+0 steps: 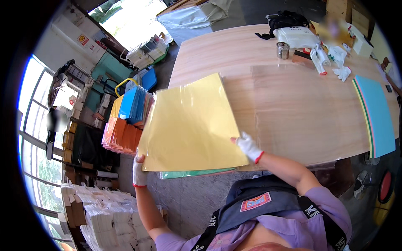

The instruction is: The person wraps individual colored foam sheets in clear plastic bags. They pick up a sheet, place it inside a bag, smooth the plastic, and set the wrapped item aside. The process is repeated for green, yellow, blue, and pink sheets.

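A large pack of yellow paper [192, 125] in shiny clear wrapping lies partly over the left edge of the wooden table [209, 54]. Green paper [190, 172] and a thin pink edge show beneath its near side. My left hand [139, 170], in a white glove with bare fingertips and a red cuff, grips the pack's near left corner. At the right edge, my right hand [248, 148], gloved alike, pinches it with the thumb on top; the fingers below are partly hidden. Clear plastic film [293, 113] lies flat on the table beside the right hand.
Wrapped orange packs [121, 134] and blue packs [132, 104] are piled left of the table. A coloured paper stack, blue on top [377, 117], lies at the right edge. Gloves [342, 73], a metal cup [283, 50] and a black bag [289, 21] sit far right.
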{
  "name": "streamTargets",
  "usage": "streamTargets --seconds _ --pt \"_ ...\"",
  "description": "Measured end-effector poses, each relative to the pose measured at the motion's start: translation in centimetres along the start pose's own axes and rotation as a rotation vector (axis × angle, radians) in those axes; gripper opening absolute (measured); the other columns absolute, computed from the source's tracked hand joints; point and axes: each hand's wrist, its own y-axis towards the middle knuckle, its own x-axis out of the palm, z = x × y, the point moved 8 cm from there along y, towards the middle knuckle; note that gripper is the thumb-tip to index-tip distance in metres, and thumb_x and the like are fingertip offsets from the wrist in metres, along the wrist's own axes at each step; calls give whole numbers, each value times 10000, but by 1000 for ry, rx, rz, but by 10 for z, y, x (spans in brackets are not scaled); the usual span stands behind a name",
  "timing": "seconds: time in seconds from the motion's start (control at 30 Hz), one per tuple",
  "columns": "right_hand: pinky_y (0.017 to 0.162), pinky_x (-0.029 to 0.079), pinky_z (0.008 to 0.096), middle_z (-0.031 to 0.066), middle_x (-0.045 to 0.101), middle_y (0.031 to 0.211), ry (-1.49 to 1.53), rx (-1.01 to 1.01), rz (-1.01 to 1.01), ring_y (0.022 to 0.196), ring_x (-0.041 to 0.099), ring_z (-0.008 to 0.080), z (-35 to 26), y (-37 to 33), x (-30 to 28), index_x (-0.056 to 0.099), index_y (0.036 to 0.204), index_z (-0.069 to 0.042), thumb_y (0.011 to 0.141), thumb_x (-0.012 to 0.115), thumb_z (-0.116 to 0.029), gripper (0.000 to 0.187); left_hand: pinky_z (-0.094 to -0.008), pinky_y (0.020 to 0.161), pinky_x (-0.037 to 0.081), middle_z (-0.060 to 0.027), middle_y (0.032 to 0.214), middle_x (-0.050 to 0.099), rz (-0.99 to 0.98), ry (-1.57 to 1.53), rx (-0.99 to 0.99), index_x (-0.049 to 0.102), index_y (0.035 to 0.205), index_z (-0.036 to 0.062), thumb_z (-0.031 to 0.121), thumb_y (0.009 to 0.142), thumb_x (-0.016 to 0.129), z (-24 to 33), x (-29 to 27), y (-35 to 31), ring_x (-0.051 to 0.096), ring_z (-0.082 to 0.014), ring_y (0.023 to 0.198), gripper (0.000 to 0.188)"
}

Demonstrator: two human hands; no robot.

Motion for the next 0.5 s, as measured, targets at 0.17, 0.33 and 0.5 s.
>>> streamTargets --seconds 0.17,0.33,0.5 --pt "814 534 397 152 745 1000 -631 11 211 887 705 276 28 -5 25 611 1213 21 889 736 -421 562 -359 675 578 -66 1060 704 61 294 -431 640 1260 40 252 960 642 -135 -128 6 689 -199 869 368" --pt "854 523 427 209 720 1088 -863 194 -71 955 701 342 -20 -14 10 552 1292 11 882 693 -550 709 -388 740 524 -95 1117 662 8 860 -471 626 1280 48 206 919 664 -184 -85 27 642 -237 936 395" --pt "742 527 305 56 705 1050 -430 45 -56 853 642 123 -51 -61 -105 512 1393 -40 995 659 -244 470 -431 879 462 -139 1226 611 239 1319 250 598 1328 56 159 876 689 -124 67 62 589 -291 1069 473"
